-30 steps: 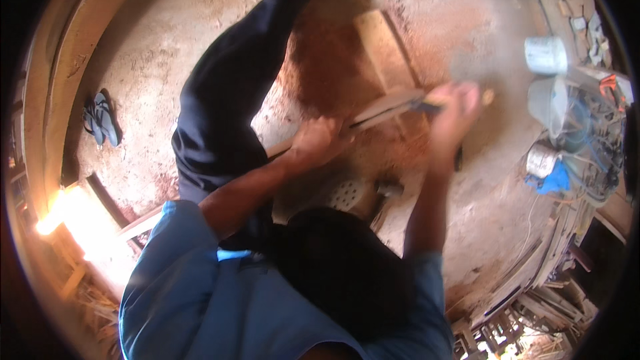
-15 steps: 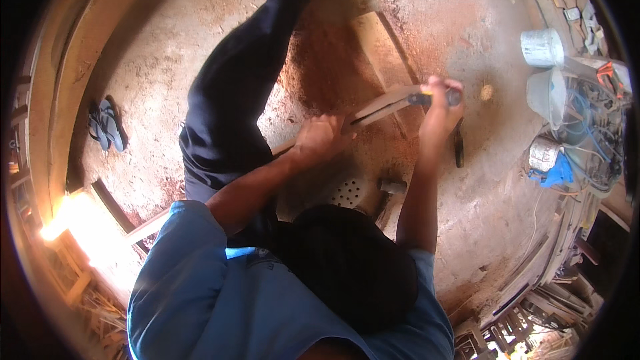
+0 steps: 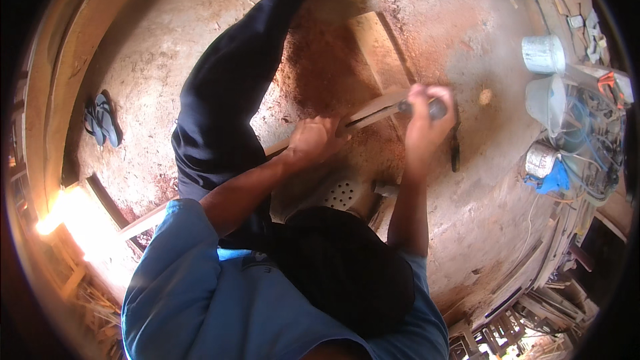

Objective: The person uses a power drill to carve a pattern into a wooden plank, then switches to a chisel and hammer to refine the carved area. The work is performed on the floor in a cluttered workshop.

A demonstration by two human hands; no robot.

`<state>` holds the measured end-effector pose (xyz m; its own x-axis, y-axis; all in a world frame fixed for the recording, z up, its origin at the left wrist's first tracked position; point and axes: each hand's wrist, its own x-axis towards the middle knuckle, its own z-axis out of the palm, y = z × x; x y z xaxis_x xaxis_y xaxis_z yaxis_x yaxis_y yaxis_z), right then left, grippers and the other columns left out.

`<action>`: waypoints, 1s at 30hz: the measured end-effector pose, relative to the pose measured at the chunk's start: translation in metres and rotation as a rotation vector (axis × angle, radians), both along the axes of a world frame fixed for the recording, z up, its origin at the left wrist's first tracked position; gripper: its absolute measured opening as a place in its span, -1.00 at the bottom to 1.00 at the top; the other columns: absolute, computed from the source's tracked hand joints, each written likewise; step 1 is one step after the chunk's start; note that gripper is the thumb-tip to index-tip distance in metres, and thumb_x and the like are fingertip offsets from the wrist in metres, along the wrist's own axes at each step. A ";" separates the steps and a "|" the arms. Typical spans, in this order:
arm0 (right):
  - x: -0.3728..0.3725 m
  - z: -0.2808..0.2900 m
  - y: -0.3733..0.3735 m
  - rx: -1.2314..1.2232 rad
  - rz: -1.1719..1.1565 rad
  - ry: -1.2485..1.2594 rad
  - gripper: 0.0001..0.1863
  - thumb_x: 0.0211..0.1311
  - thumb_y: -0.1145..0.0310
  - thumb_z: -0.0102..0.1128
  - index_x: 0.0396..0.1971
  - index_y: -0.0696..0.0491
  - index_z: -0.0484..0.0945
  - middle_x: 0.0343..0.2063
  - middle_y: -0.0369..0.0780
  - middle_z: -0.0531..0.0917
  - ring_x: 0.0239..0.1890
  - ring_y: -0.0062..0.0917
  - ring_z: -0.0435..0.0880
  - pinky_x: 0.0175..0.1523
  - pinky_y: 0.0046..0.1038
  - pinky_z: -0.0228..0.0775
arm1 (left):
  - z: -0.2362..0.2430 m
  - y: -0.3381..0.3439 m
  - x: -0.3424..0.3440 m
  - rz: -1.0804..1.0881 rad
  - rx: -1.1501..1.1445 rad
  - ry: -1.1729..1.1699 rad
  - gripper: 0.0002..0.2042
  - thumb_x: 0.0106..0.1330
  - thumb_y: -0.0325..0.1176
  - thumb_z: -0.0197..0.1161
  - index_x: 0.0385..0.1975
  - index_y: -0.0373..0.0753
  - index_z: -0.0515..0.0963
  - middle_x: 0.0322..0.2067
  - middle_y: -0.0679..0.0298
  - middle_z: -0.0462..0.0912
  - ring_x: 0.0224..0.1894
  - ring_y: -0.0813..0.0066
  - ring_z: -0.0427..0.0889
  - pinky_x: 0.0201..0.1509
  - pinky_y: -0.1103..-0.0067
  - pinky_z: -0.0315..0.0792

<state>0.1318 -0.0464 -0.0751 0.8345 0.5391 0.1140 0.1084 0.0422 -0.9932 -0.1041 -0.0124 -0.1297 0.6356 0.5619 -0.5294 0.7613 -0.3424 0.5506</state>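
Note:
A long, narrow piece of wood (image 3: 381,103) runs slantwise in front of me, with a dark lengthwise slot or blade line along it. My left hand (image 3: 315,137) is closed around the wood near its middle. At the far right end, my right hand (image 3: 429,115) is wrapped round the dark handle of a hand tool (image 3: 437,108). The tool's working end is blurred against the wood, so its exact kind cannot be told. Below my right hand, a second dark-handled tool (image 3: 455,152) lies on the floor. A flat board (image 3: 373,47) lies beyond the wood.
Reddish dust covers the floor (image 3: 327,73) around the board. A perforated seat (image 3: 339,195) and a grey cylindrical object (image 3: 385,190) are close to me. Sandals (image 3: 103,121) lie at left. Buckets (image 3: 543,55), tangled cables (image 3: 587,140) and stacked wood scraps (image 3: 527,323) line the right side.
My right hand has moved slightly left and down along the wood with the tool, closer to my left hand. My left hand keeps its hold on the wood, and the whole view has shifted slightly.

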 end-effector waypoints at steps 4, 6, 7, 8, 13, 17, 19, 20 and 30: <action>-0.005 0.006 0.007 -0.039 0.025 0.125 -0.89 0.21 0.58 0.28 -0.45 0.08 0.53 -0.52 -0.26 0.62 -0.45 -0.58 0.61 -0.34 -0.54 0.49 | 0.006 0.005 -0.001 -0.026 -0.050 0.025 -0.34 0.37 0.15 0.25 0.43 0.09 0.34 0.01 -0.04 0.71 0.12 -0.03 0.66 0.25 0.15 0.50; -0.010 0.012 0.013 0.060 0.017 0.053 -0.91 0.22 0.56 0.29 -0.43 0.10 0.55 -0.55 -0.27 0.61 -0.46 -0.59 0.61 -0.32 -0.52 0.49 | 0.005 0.006 -0.001 -0.021 -0.055 0.011 -0.33 0.38 0.16 0.24 0.45 0.10 0.31 0.02 -0.06 0.70 0.13 -0.04 0.66 0.27 0.14 0.48; -0.012 0.017 0.009 -0.034 -0.036 0.141 -0.89 0.24 0.55 0.32 -0.42 0.10 0.54 -0.55 -0.26 0.61 -0.48 -0.59 0.59 -0.32 -0.47 0.48 | 0.003 0.006 0.000 -0.028 -0.052 0.036 -0.32 0.38 0.16 0.24 0.46 0.11 0.30 0.03 -0.07 0.69 0.14 -0.04 0.65 0.29 0.13 0.46; -0.019 0.019 0.007 -0.065 -0.035 0.074 -0.88 0.24 0.57 0.31 -0.43 0.10 0.53 -0.56 -0.26 0.61 -0.49 -0.58 0.59 -0.33 -0.47 0.48 | 0.001 0.005 0.000 -0.035 -0.032 0.059 -0.32 0.38 0.17 0.23 0.46 0.12 0.29 0.04 -0.09 0.68 0.14 -0.04 0.65 0.30 0.12 0.44; -0.024 0.037 -0.004 0.184 -0.029 -0.168 -0.84 0.23 0.65 0.25 -0.45 0.12 0.47 -0.57 -0.21 0.61 -0.51 -0.55 0.59 -0.34 -0.46 0.46 | -0.009 -0.005 -0.003 -0.042 0.107 -0.011 -0.29 0.36 0.20 0.24 0.46 0.07 0.29 -0.01 -0.09 0.69 0.07 -0.04 0.69 0.21 0.11 0.51; -0.008 0.056 -0.001 0.166 -0.026 -0.068 -0.88 0.22 0.68 0.24 -0.41 0.17 0.49 -0.55 -0.15 0.63 -0.50 -0.54 0.61 -0.35 -0.50 0.46 | -0.016 -0.010 -0.005 -0.043 0.157 -0.053 -0.28 0.37 0.20 0.23 0.46 0.04 0.28 -0.10 -0.06 0.71 -0.07 -0.06 0.72 0.13 0.12 0.55; -0.010 0.055 0.000 0.189 0.025 0.006 -0.87 0.20 0.69 0.25 -0.41 0.17 0.49 -0.55 -0.14 0.64 -0.50 -0.54 0.61 -0.36 -0.51 0.46 | -0.017 -0.009 -0.004 -0.008 0.164 -0.092 -0.31 0.37 0.18 0.24 0.43 0.02 0.32 -0.11 -0.06 0.71 -0.06 -0.04 0.72 0.13 0.15 0.56; -0.013 0.051 0.000 0.178 -0.007 -0.021 -0.87 0.19 0.68 0.25 -0.40 0.17 0.50 -0.56 -0.14 0.64 -0.49 -0.55 0.62 -0.37 -0.51 0.46 | -0.016 -0.008 -0.003 0.014 0.159 -0.102 -0.32 0.38 0.17 0.25 0.42 0.01 0.34 -0.11 -0.06 0.71 -0.06 -0.03 0.73 0.12 0.16 0.56; -0.031 0.013 -0.008 -0.198 0.048 -0.137 -0.75 0.25 0.49 0.45 -0.23 0.19 0.51 -0.27 -0.21 0.62 -0.24 -0.57 0.61 -0.13 -0.47 0.51 | 0.044 0.034 0.020 0.083 -0.227 -0.358 -0.28 0.29 0.07 0.40 0.38 -0.16 0.40 0.18 -0.13 0.61 0.17 -0.05 0.66 0.34 0.21 0.47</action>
<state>0.1013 -0.0539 -0.0622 0.7915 0.6008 0.1120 0.2449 -0.1438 -0.9588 -0.0839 0.0214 -0.0856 0.7592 0.5135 -0.4000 0.5284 -0.1273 0.8394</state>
